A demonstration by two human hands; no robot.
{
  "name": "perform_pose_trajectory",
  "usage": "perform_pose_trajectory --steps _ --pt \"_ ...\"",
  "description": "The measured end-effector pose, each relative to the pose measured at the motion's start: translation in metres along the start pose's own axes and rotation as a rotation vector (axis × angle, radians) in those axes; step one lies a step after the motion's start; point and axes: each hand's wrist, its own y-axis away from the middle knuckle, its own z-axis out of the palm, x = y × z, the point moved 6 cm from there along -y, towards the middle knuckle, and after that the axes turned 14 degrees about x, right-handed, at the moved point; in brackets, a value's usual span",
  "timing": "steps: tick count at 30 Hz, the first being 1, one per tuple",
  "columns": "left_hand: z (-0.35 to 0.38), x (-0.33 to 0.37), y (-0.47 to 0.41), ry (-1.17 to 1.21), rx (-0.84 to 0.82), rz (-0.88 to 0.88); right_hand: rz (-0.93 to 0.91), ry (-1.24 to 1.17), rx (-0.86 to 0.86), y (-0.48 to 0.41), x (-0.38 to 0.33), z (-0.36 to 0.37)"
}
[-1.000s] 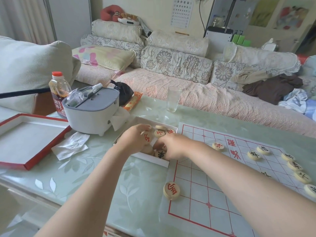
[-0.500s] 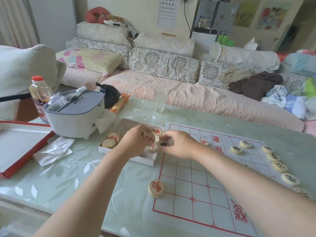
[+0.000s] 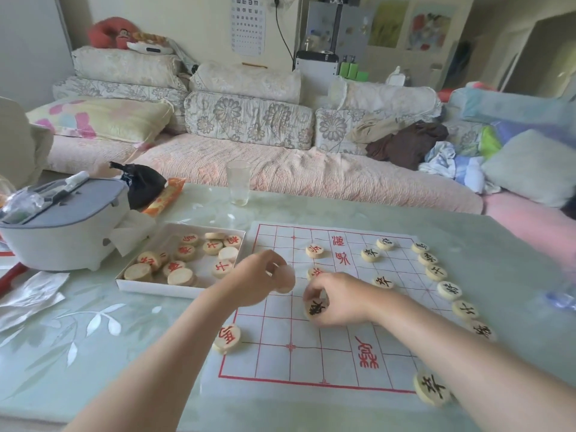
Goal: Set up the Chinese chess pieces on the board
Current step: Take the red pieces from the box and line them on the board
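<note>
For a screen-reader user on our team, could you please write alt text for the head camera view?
Over a paper chess board on a table, the right hand pinches a black-lettered piece and the left hand holds a blurred pale piece. Red-lettered pieces lie in a white box left of the board.

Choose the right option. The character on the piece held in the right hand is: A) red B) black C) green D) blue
B: the piece pinched by the right hand over the board bears a black character; the left hand holds a blurred piece.
</note>
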Motion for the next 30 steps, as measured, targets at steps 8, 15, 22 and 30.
perform_pose_trajectory --steps 8,15,22,30 --pt "0.021 0.015 0.010 0.186 -0.074 -0.092 0.028 -0.016 -0.006 0.002 0.010 0.010" --pt "0.012 0.016 0.020 0.238 -0.054 -0.156 0.080 -0.188 0.160 0.000 -0.001 -0.006" --pt "0.005 0.010 0.038 0.364 -0.037 -0.276 0.009 -0.332 0.233 0.002 -0.022 -0.005" --pt "0.037 0.036 0.049 -0.057 -0.134 0.080 0.209 -0.209 0.378 0.014 0.030 -0.027"
